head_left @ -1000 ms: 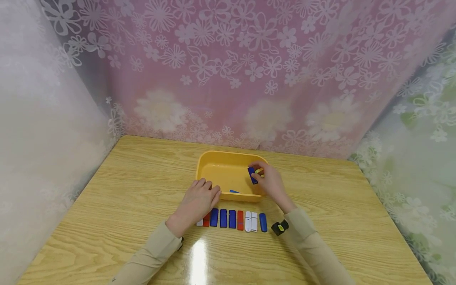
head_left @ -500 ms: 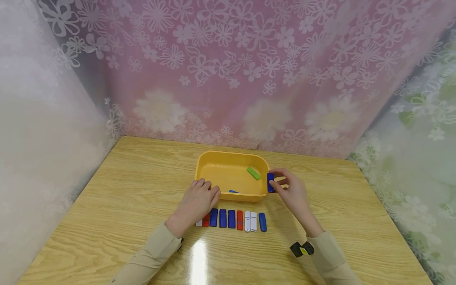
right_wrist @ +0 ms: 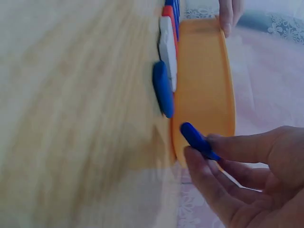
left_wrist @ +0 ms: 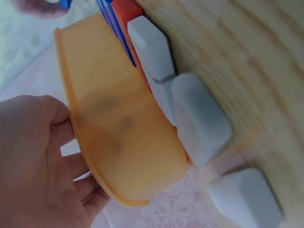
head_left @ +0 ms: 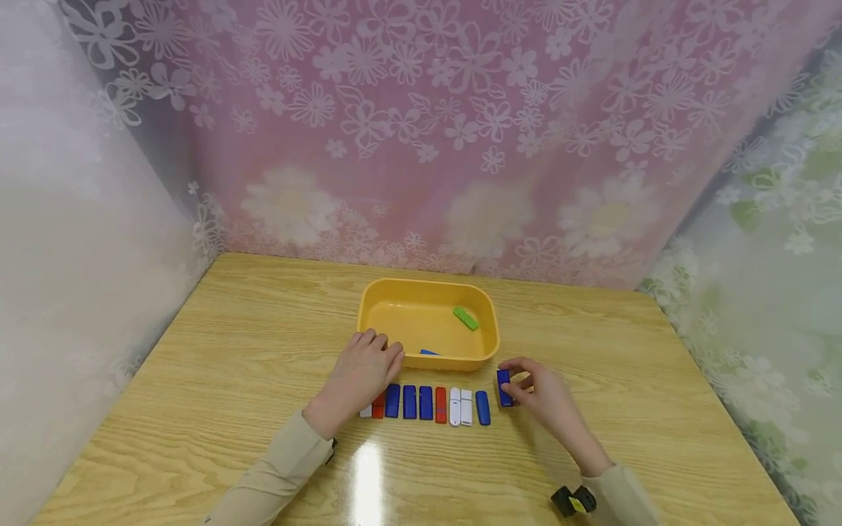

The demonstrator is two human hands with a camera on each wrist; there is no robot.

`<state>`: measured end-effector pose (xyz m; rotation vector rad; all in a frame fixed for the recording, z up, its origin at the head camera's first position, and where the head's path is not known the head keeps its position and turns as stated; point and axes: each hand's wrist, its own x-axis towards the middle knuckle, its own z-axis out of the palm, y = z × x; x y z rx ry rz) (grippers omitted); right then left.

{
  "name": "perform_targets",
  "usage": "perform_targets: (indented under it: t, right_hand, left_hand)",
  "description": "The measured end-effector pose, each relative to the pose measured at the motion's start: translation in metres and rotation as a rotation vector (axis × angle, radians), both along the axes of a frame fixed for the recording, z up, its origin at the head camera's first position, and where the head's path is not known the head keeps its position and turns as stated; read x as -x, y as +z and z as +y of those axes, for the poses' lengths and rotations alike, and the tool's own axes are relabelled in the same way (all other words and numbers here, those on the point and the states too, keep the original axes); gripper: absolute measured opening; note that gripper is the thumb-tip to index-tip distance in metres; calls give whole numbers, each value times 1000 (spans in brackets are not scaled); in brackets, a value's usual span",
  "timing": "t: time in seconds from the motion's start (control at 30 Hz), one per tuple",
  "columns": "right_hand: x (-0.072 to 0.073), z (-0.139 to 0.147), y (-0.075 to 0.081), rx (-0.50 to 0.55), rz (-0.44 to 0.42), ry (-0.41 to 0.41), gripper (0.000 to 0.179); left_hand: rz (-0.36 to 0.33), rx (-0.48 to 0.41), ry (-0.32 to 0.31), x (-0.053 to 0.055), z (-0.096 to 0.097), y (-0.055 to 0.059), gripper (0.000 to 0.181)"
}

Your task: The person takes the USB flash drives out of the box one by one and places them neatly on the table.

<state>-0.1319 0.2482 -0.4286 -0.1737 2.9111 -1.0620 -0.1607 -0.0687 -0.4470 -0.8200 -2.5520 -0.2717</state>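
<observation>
My left hand (head_left: 358, 376) grips the near rim of a yellow plastic bin (head_left: 460, 363), fingers curled over the edge. Between thumb and fingertips, my right hand (head_left: 546, 398) pinches a dark blue USB flash drive (head_left: 504, 389); it is held just right of the row's end in the head view. Along the bin's front runs a row of flash drives: red (head_left: 441, 405), white (head_left: 466, 407), several dark blue (head_left: 409, 402), and a brighter blue one (head_left: 483, 408) at the right end. The row's left end is partly hidden by my left hand.
Inside the bin lie a green flash drive (head_left: 465, 318) and a blue one (head_left: 429, 353), mostly hidden by the near wall. The wooden table (head_left: 263, 314) meets a pink flowered curtain (head_left: 395, 183) behind. Pale rounded pieces (left_wrist: 244, 197) show close up in the left wrist view.
My right hand has carried the dark blue flash drive out of the bin, over its right side and down toward the row's right end. My left hand stays on the rim.
</observation>
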Motion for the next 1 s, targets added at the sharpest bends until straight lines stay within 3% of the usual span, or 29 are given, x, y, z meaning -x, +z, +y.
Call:
perform_targets:
  t: [0.17, 0.33, 0.67, 1.0]
  right_hand:
    - [-2, -7, -6, -66, -105, 12, 23]
    - [-3, -10, -8, -88, -132, 14, 22]
    - [-6, -4, -8, -74, -97, 76, 19]
    - [-2, -1, -7, -20, -9, -34, 7]
  left_hand:
    - [11, -2, -2, 0, -1, 0, 21]
    - [1, -1, 1, 0, -1, 0, 22]
    - [12, -10, 4, 0, -1, -1, 23]
    - [-1, -12, 6, 0, 0, 0, 22]
